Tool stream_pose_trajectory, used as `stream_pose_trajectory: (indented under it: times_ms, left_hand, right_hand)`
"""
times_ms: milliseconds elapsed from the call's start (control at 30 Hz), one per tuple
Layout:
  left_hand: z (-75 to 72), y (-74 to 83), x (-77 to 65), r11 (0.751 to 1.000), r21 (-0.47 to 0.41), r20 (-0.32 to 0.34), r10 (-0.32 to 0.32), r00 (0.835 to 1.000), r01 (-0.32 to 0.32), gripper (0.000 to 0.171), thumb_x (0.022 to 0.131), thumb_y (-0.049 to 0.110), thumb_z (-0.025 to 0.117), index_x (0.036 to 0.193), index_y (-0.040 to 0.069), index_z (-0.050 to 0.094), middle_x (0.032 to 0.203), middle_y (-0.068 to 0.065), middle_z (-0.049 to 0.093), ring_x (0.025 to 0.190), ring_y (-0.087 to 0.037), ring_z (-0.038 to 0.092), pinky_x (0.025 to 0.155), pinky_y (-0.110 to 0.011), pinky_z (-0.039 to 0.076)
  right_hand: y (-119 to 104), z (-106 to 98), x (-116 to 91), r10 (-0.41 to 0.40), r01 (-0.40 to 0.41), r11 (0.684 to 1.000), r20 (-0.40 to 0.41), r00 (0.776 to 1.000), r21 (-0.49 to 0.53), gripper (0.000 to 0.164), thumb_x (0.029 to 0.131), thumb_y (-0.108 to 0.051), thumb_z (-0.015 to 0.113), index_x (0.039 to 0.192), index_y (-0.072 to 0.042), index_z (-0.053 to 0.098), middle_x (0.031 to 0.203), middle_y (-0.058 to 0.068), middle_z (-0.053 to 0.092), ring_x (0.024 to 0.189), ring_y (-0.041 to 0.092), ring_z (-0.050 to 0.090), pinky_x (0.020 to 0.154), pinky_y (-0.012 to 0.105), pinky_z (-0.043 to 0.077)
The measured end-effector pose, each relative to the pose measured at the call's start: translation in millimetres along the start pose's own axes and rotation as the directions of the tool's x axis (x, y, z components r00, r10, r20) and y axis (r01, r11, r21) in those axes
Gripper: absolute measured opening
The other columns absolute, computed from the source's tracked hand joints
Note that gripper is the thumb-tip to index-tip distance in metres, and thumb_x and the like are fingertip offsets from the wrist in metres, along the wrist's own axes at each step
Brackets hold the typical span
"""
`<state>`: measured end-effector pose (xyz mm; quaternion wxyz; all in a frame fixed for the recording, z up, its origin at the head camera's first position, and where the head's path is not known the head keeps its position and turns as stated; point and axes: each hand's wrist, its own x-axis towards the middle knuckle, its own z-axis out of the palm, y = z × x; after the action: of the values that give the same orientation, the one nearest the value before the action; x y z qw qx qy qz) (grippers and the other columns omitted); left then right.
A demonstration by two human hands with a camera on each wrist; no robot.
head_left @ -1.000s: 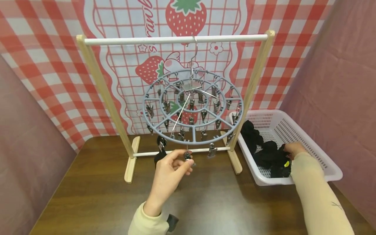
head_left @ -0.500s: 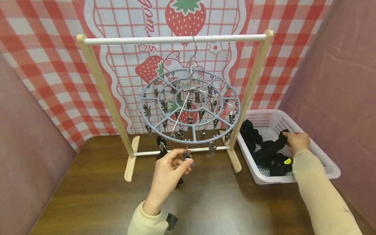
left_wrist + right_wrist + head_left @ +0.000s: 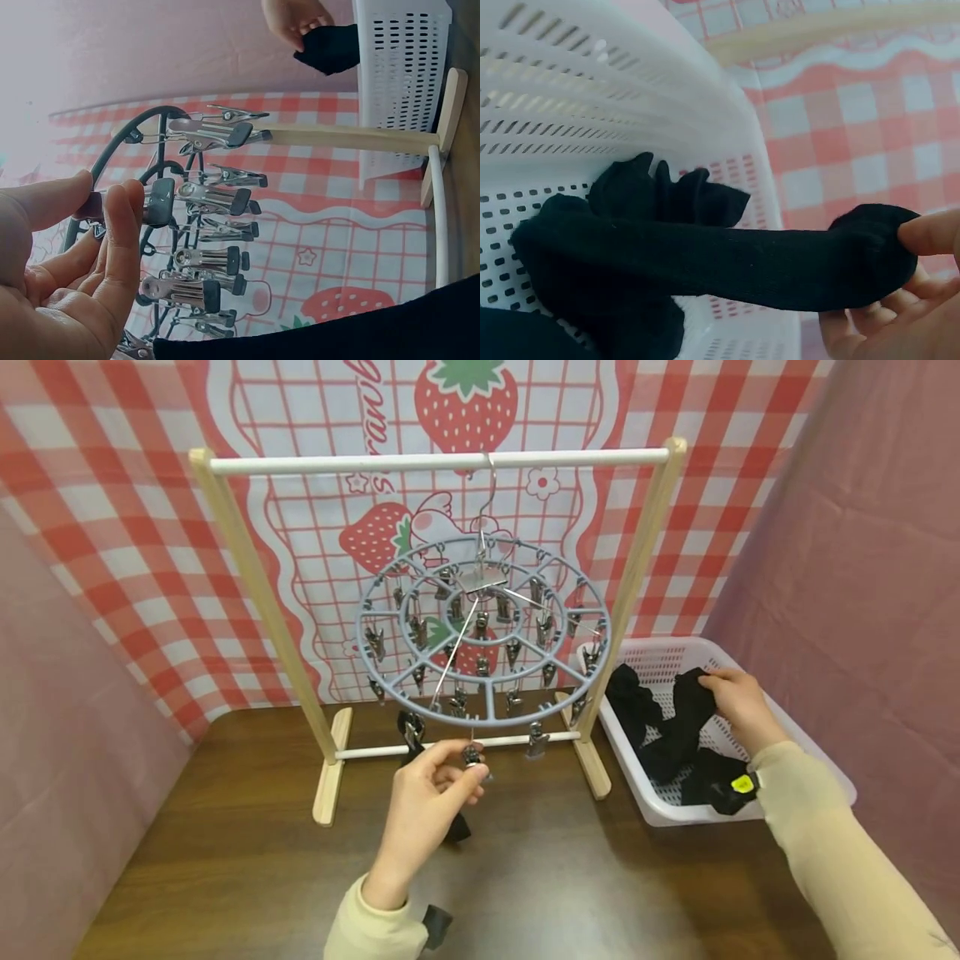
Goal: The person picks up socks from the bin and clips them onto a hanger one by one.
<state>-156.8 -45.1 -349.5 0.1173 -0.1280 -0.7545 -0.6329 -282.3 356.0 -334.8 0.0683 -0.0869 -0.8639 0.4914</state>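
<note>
My left hand [image 3: 427, 810] pinches a metal clip [image 3: 472, 755] that hangs from the front rim of the round grey-blue clip hanger [image 3: 491, 720]. In the left wrist view, that clip [image 3: 157, 201] sits between thumb and fingers with nothing in its jaws. My right hand [image 3: 738, 706] holds one end of a black sock [image 3: 727, 259] raised over the white basket [image 3: 652, 814]. The sock's other end trails down onto more black socks [image 3: 630, 191] in the basket. Behind my left hand a black sock [image 3: 455, 828] hangs from another clip [image 3: 412, 727], partly hidden.
A wooden stand with a white top bar [image 3: 442, 462] carries the hanger by its hook. Its feet [image 3: 333, 768] stand on the brown table [image 3: 225, 852]. Several free clips [image 3: 536, 739] dangle around the rings. A red checked cloth [image 3: 97, 518] hangs behind.
My right hand has come up from inside the basket, drawing the black sock upward by its end. The left hand keeps its pinch on the clip.
</note>
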Motion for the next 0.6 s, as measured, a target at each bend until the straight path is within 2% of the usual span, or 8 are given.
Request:
stream_pose_trajectory:
  times_ms: [33,100,167,233,300,400,500,600]
  left_hand:
    - [-0.5,0.1,0.0,1.000,-0.001,-0.002,-0.001,1.000,0.001,0.021,0.085,0.006,0.073,0.106,0.005,0.070,0.069,-0.016,0.071,0.056,-0.009,0.064,0.057,-0.024,0.056]
    - [-1.8,-0.1,-0.1,1.000,-0.003,-0.004,-0.002,1.000,0.002,0.021,0.085,0.006,0.073,0.106,0.005,0.069,0.070,-0.017,0.071,0.057,-0.010,0.064,0.057,-0.024,0.056]
    - [-1.9,-0.3,-0.4,1.000,-0.008,-0.007,-0.002,1.000,0.002,0.020,0.086,0.006,0.073,0.105,0.004,0.069,0.071,-0.019,0.071,0.057,-0.010,0.064,0.057,-0.025,0.056]
    - [-2.1,-0.5,-0.8,1.000,-0.011,-0.010,0.000,1.000,0.000,0.020,0.086,0.006,0.073,0.105,0.004,0.070,0.071,-0.018,0.071,0.057,-0.008,0.064,0.057,-0.026,0.056]
    - [-1.9,-1.1,-1.1,1.000,-0.012,-0.009,0.006,1.000,-0.007,0.020,0.086,0.007,0.073,0.105,0.003,0.069,0.071,-0.018,0.071,0.056,-0.005,0.062,0.057,-0.025,0.055]
    - [-1.0,-1.2,-1.0,1.000,-0.009,-0.003,0.013,1.000,-0.013,0.020,0.085,0.008,0.074,0.104,0.003,0.069,0.070,-0.017,0.071,0.056,-0.005,0.062,0.056,-0.023,0.054]
    - [0.6,-0.9,0.5,1.000,-0.005,0.001,0.010,1.000,-0.010,0.019,0.085,0.008,0.074,0.103,0.004,0.070,0.069,-0.016,0.071,0.056,-0.007,0.062,0.056,-0.022,0.053]
    - [2.4,0.4,1.2,1.000,-0.019,0.001,0.007,1.000,-0.007,0.019,0.085,0.007,0.073,0.104,0.005,0.070,0.070,-0.015,0.071,0.057,-0.009,0.063,0.056,-0.022,0.054]
  right_hand:
    - [-3,2,-2,-0.026,0.026,1.000,-0.016,1.000,-0.016,0.054,0.101,-0.020,0.039,0.139,0.018,0.035,0.123,0.022,0.051,0.073,-0.015,0.045,0.065,0.008,0.045]
    - [-7,5,-5,-0.070,0.068,0.997,-0.055,0.996,-0.032,0.052,0.101,-0.019,0.040,0.138,0.018,0.037,0.114,0.016,0.056,0.073,-0.015,0.043,0.065,0.007,0.043]
    - [-12,7,-8,-0.103,0.102,0.995,-0.096,0.990,-0.020,0.046,0.101,-0.018,0.041,0.132,0.016,0.042,0.098,-0.002,0.056,0.075,-0.014,0.043,0.066,0.006,0.041]
    - [-15,8,-11,-0.133,0.141,0.988,-0.116,0.984,0.060,0.029,0.100,-0.014,0.043,0.121,0.005,0.050,0.086,-0.020,0.052,0.073,-0.013,0.046,0.065,0.007,0.041]
    - [-18,9,-14,-0.176,0.193,0.972,-0.131,0.976,0.134,0.017,0.100,-0.010,0.043,0.113,-0.012,0.054,0.086,-0.025,0.054,0.075,-0.012,0.049,0.066,0.006,0.042]
    - [-23,10,-23,-0.257,0.276,0.951,-0.142,0.956,0.141,0.030,0.100,-0.007,0.043,0.103,-0.033,0.056,0.089,-0.032,0.054,0.082,-0.010,0.050,0.071,0.007,0.040]
    - [-34,18,-35,-0.358,0.368,0.929,-0.169,0.918,0.029,0.030,0.099,-0.006,0.042,0.105,-0.027,0.063,0.096,-0.031,0.053,0.091,-0.007,0.047,0.076,0.007,0.036]
    - [-49,29,-50,-0.456,0.458,0.888,-0.185,0.870,-0.038,0.026,0.098,-0.003,0.042,0.104,-0.013,0.065,0.096,-0.024,0.057,0.091,-0.007,0.048,0.077,0.006,0.036]
